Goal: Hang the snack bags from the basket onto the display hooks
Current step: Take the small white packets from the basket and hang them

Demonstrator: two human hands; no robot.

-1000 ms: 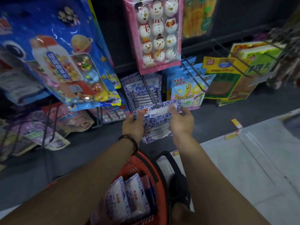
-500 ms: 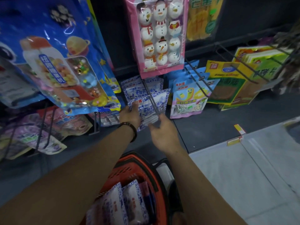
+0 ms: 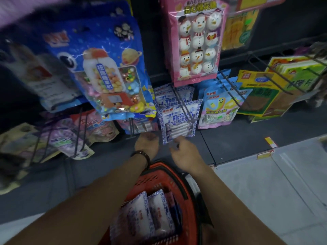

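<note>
Hanging on the display hook (image 3: 182, 103), one blue-and-white snack bag (image 3: 174, 121) looks placed, with more waiting in the red basket (image 3: 185, 187) (much left), the left hand (image 3: 146, 144) beside its corner, grip untellable, the right hand (image 3: 186, 155) loosely curled below, holding nothing.

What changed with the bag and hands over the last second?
The blue-and-white snack bag went from both hands onto the hook and hangs there. The left hand and right hand have dropped just below it, contact unclear. The basket and its remaining bags stayed put.
</note>
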